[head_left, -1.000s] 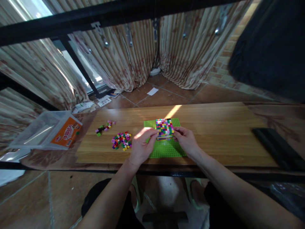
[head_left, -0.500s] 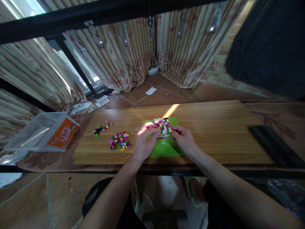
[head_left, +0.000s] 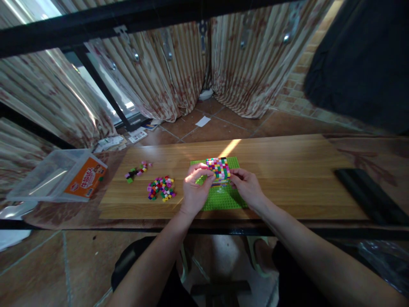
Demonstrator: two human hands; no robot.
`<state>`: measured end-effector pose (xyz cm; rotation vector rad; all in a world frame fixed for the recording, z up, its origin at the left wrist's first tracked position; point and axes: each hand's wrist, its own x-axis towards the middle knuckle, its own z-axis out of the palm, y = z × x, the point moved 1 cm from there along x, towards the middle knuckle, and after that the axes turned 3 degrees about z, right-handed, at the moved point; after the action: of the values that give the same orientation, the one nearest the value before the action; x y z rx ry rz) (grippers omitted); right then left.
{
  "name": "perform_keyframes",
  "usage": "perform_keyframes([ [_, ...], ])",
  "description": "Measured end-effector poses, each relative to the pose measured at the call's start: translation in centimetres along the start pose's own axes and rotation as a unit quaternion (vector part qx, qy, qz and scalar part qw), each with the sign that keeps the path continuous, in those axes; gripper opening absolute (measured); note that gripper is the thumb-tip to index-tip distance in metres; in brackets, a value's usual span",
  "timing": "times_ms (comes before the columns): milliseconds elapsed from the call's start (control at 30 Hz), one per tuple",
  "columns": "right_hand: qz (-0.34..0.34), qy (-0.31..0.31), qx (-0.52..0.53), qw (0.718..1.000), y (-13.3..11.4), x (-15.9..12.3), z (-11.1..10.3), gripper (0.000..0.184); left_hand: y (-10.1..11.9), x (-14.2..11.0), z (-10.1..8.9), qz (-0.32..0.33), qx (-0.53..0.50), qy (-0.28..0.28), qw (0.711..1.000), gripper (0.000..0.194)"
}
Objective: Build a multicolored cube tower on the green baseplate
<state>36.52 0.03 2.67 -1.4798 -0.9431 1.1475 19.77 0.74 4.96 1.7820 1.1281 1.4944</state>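
A block of small multicoloured bricks (head_left: 218,168) stands on a green baseplate (head_left: 223,198) in the middle of the wooden board (head_left: 287,179). My left hand (head_left: 194,192) is curled against the block's left side, its fingers pinched at the near left corner. From the right, my right hand (head_left: 247,187) grips the block's near right edge with closed fingers. A pile of loose coloured bricks (head_left: 160,188) lies to the left of my left hand, and a smaller scatter of bricks (head_left: 136,169) lies further left.
A clear plastic box with an orange label (head_left: 60,175) lies at the board's left end. A black flat object (head_left: 367,194) rests at the right end. Curtains, a tiled floor and papers lie beyond the table.
My left hand has shifted slightly right and closed tighter against the block's left corner. The right hand has stayed on the right edge.
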Motion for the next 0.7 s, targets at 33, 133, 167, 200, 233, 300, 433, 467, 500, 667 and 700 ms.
perform_keyframes([
  [33, 0.001, 0.001, -0.001, 1.0, 0.0, 0.0, 0.0, 0.028, 0.0, 0.0, 0.0, 0.006, 0.006, 0.002, 1.0, 0.003],
  [133, -0.001, 0.003, -0.006, 1.0, 0.1, 0.0, 0.0, 0.027, 0.1, -0.1, -0.1, 0.039, 0.033, 0.0, 0.999, 0.005],
  [167, -0.005, 0.003, -0.009, 1.0, 0.1, 0.0, 0.0, 0.026, 0.1, -0.2, -0.2, 0.056, 0.046, -0.005, 0.997, 0.006],
  [200, -0.01, 0.003, -0.012, 1.0, 0.1, 0.1, 0.0, 0.026, 0.1, -0.2, -0.3, 0.076, 0.063, -0.011, 0.995, 0.007],
  [233, -0.014, 0.002, -0.012, 1.0, 0.2, 0.1, -0.1, 0.026, 0.2, -0.3, -0.3, 0.101, 0.088, -0.017, 0.991, 0.008],
  [300, -0.021, 0.0, -0.009, 1.0, 0.3, 0.1, -0.1, 0.026, 0.2, -0.5, -0.5, 0.155, 0.152, -0.027, 0.976, 0.01],
  [433, -0.019, -0.003, -0.01, 1.0, 0.4, 0.1, -0.1, 0.028, 0.4, -0.7, -0.8, 0.221, 0.265, -0.049, 0.937, 0.014],
  [467, -0.017, -0.002, -0.012, 1.0, 0.3, 0.1, -0.1, 0.029, 0.5, -0.7, -0.9, 0.226, 0.282, -0.055, 0.931, 0.015],
  [500, -0.015, -0.001, -0.013, 1.0, 0.2, 0.1, -0.1, 0.029, 0.6, -0.7, -0.9, 0.23, 0.296, -0.059, 0.925, 0.016],
  [667, -0.009, 0.0, -0.009, 1.0, 0.1, -0.2, 0.0, 0.029, 1.3, -0.6, -0.9, 0.234, 0.322, -0.075, 0.914, 0.017],
  [700, -0.011, -0.001, -0.011, 1.0, 0.1, -0.2, 0.0, 0.03, 1.5, -0.5, -0.9, 0.234, 0.326, -0.079, 0.912, 0.017],
])
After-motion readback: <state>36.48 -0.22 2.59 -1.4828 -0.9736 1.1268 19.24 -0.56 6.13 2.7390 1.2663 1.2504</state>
